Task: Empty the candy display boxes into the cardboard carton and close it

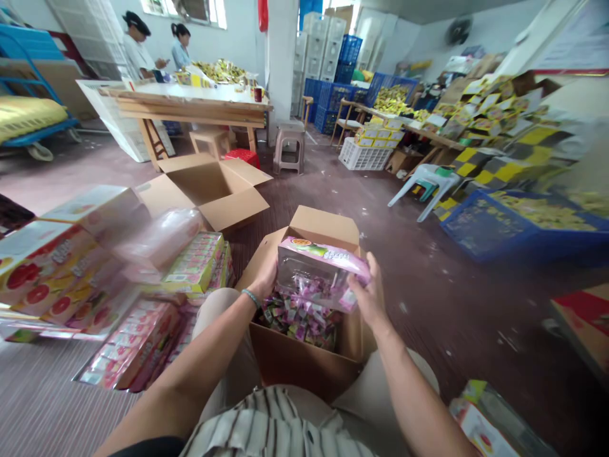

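Note:
A purple display box (328,254) with a clear window and fruit printed on its top edge is held tilted between my hands. My left hand (265,279) grips its left end, the fingers partly hidden behind it. My right hand (368,291) is closed round the right end, thumb on the near side. Some small purple packets show through the window or just behind it; I cannot tell which. Beneath it, between my knees, stands an open cardboard carton (304,355). Many small purple and green wrapped packets (299,320) lie inside the carton.
Another open carton (209,187) sits ahead to the left. Packed fruit-printed boxes (52,273) and shrink-wrapped packs (137,343) are stacked at my left. A blue crate (518,222) and a plastic stool (425,184) stand right. Two people are by a wooden table (190,105).

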Action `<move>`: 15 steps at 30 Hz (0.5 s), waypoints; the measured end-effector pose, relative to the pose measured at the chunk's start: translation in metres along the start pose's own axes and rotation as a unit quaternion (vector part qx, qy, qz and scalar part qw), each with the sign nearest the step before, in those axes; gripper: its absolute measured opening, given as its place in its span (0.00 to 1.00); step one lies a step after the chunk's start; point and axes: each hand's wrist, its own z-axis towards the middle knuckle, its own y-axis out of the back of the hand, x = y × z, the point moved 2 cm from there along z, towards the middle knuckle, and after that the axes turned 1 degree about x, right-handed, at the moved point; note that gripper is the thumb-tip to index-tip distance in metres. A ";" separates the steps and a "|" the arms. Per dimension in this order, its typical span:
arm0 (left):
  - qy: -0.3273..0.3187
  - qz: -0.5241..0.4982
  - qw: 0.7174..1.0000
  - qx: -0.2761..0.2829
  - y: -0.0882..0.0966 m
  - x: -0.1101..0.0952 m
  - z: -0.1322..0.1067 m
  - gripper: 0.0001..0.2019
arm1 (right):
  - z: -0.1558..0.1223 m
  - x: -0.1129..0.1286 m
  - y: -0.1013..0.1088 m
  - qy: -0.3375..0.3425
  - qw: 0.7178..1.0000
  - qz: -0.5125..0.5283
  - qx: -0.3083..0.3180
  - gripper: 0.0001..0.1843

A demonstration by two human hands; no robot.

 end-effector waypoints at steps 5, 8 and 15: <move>0.055 -0.061 0.996 -0.019 -0.001 0.016 -0.013 0.32 | 0.007 0.029 0.005 0.045 0.995 -0.085 0.036 0.61; 0.057 -0.112 0.992 -0.023 -0.003 0.019 -0.018 0.29 | 0.006 0.037 0.005 0.065 0.991 -0.092 0.066 0.58; 0.021 -0.143 0.989 -0.038 -0.007 0.009 -0.027 0.28 | 0.006 0.043 0.003 0.050 0.992 -0.070 0.088 0.61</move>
